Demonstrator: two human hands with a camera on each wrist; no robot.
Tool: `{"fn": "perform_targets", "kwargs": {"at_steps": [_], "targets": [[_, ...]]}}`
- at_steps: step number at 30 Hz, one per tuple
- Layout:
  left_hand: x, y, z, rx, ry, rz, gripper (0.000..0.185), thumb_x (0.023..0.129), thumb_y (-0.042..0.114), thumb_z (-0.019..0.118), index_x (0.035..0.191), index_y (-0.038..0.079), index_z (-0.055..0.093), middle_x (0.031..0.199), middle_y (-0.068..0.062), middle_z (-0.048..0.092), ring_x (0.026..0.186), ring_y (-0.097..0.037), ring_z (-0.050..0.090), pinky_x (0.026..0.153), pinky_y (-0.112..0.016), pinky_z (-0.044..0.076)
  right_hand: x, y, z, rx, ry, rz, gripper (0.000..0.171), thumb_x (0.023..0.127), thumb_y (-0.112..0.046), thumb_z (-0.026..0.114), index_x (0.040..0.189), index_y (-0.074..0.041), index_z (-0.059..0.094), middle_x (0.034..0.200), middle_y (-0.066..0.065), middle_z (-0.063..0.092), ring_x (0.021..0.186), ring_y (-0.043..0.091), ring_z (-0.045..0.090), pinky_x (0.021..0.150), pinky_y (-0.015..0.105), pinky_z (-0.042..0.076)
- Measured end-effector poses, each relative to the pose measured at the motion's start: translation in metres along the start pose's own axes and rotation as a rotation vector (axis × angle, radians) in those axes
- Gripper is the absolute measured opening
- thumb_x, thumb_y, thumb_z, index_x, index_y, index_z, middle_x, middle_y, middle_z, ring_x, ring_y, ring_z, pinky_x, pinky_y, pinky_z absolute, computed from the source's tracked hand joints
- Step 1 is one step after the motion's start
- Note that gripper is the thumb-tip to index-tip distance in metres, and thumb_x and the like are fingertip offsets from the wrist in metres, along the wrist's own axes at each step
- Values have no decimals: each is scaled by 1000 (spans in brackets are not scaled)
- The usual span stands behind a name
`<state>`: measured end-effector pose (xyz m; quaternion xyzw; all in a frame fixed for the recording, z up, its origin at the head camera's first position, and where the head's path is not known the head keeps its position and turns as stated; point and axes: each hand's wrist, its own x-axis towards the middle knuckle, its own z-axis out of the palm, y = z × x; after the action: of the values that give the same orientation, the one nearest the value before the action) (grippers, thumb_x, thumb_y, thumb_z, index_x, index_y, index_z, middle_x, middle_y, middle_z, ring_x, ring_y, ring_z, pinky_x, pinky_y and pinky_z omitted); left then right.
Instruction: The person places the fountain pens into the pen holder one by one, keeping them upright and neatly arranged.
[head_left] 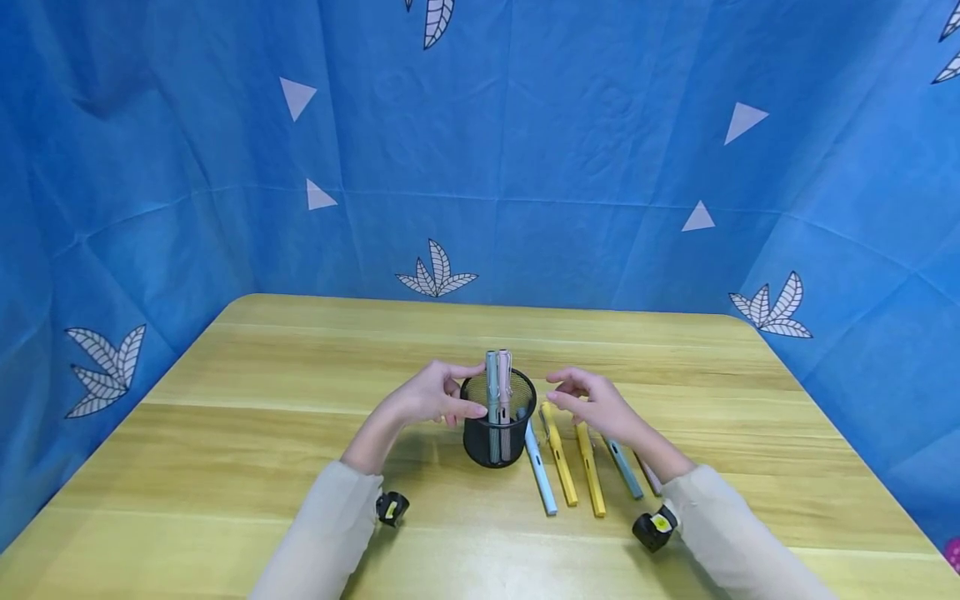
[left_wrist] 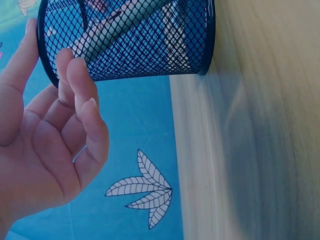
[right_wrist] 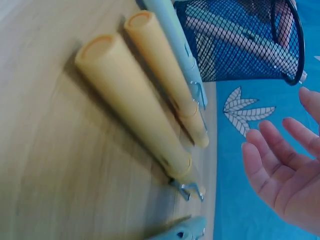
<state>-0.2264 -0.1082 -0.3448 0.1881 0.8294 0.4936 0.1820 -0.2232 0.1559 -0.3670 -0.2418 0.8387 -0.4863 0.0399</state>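
A black mesh pen holder (head_left: 477, 442) stands upright on the table, with a grey-green pen (head_left: 492, 383) and a pink pen (head_left: 505, 392) in it. My left hand (head_left: 431, 393) holds its rim from the left, index finger at the back and thumb at the front. In the left wrist view the other fingers curl loosely by the mesh (left_wrist: 135, 45). To the right of the holder my right hand (head_left: 596, 406) hovers with relaxed fingers and nothing in them. Below it lie a light blue pen (head_left: 540, 475) and two yellow pens (head_left: 558, 458).
A teal pen (head_left: 624, 471) and a purplish pen (head_left: 649, 477) lie farther right, partly hidden by the right forearm. The wooden table (head_left: 225, 467) ends at a blue curtain (head_left: 525, 150) with leaf prints. A small black camera sits on each wrist.
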Motion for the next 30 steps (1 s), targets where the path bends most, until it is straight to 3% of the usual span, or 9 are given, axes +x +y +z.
{"fn": "perform_targets", "kwargs": {"at_steps": [14,23,30], "targets": [[0,0,0,-6,-1,-1,66,77,15,71,136,12,39,48,-2,41,64,-46,54,44,-25,34,-14,23,-18,-19,58,63,35,89,-12,56,115,9,51,90,15,58,72,31,53,53,38,49],[0,-1,0,-11,-4,9,66,78,15,70,136,10,38,48,-3,42,64,-47,54,44,-24,33,-24,34,-28,-10,76,47,43,88,-27,56,112,9,52,86,14,56,65,24,51,50,32,48],[0,0,0,-6,-6,7,67,78,16,70,136,10,38,49,-3,43,63,-45,55,44,-25,35,-29,38,-38,10,83,133,38,88,-16,57,114,10,50,87,19,55,62,25,51,48,31,46]]}}
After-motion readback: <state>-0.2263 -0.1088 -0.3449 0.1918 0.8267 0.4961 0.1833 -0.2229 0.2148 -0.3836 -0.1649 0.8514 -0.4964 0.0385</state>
